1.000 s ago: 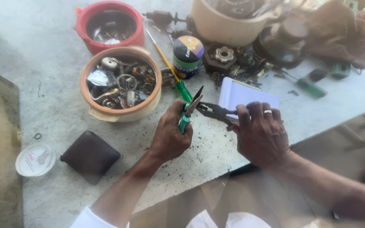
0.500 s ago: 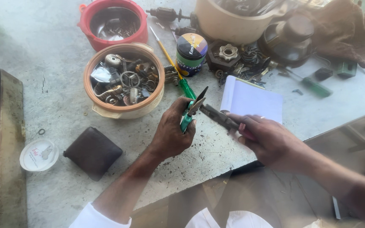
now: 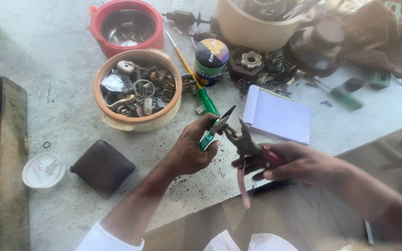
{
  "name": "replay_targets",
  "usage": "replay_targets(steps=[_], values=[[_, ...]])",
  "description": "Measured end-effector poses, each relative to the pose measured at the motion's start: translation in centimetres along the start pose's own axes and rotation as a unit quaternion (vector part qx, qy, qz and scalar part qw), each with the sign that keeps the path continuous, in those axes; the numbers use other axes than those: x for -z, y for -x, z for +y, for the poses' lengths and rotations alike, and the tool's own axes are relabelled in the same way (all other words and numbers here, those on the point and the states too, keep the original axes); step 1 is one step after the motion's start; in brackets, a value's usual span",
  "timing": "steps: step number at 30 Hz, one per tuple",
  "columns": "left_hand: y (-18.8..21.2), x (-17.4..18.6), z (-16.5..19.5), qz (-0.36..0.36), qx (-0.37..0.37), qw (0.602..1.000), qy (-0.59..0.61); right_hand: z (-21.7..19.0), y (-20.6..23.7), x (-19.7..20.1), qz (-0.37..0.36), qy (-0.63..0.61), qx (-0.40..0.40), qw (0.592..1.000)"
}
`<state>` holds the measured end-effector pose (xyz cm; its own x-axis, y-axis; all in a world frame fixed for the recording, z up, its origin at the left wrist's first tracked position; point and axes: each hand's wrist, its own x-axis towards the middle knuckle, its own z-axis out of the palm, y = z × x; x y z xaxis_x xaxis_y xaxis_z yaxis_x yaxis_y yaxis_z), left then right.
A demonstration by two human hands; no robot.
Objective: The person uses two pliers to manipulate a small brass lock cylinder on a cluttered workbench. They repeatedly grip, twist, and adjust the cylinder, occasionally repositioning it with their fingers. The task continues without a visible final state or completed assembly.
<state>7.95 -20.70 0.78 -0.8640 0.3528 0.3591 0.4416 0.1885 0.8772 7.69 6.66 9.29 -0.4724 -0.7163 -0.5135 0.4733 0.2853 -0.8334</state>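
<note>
Red-handled pliers now sit lower and nearer the person than a second ago, when the right hand was raised beside the notepad with its back to the camera; the hand has turned, so its fingers and the handles show. That suggests the grip was shifted to bring the jaws onto the piece. Those fingers are curled shut around one handle, while the other handle hangs loose below them. The left hand has stayed put, fingers pressed together around a green-handled tool, its dark tip meeting the pliers' nose just above the fingertips. Beyond the left knuckles stands a bowl of metal parts; a screwdriver lies just past the fingertips.
</note>
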Motion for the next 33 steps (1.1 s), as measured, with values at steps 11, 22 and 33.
replay_targets(steps=[11,22,33], values=[[0.3,1.0,-0.5,0.017,0.006,0.997,0.081,8.1,0.8,-4.9,-0.071,-0.395,0.252,0.880],[1.2,0.7,-0.8,-0.024,0.007,0.999,0.044,10.7,-0.2,-8.3,-0.119,-0.333,0.103,0.930],[2.0,0.8,-0.3,-0.057,-0.003,0.998,-0.008,6.8,1.6,-5.9,0.020,-0.226,0.025,0.974]])
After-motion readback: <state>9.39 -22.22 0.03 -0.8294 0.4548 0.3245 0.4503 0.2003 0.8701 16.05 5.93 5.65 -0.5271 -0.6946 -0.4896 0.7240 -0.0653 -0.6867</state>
